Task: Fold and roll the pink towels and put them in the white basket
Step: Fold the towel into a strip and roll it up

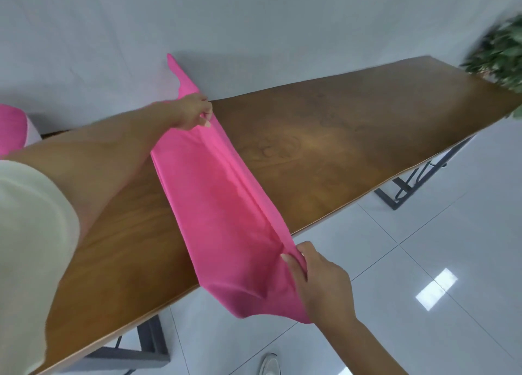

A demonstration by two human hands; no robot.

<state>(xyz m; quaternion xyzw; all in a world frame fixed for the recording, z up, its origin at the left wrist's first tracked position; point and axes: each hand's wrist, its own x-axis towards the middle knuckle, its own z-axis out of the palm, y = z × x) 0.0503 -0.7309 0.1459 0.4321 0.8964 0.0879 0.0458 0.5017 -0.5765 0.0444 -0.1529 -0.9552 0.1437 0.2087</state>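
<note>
A pink towel (220,210), folded into a long strip, runs slantwise across the wooden table (339,137) from the upper centre-left of the frame to the lower centre. The left hand (195,111) pinches its far end by the wall (254,21), with a loose tip sticking up past the fingers, and the right hand (319,284) grips the near end, which hangs over the table's front edge. A pink bundle (11,128) shows at the left edge, a blurred plant (500,52) at upper right and a shoe (269,364) at the bottom.
</note>
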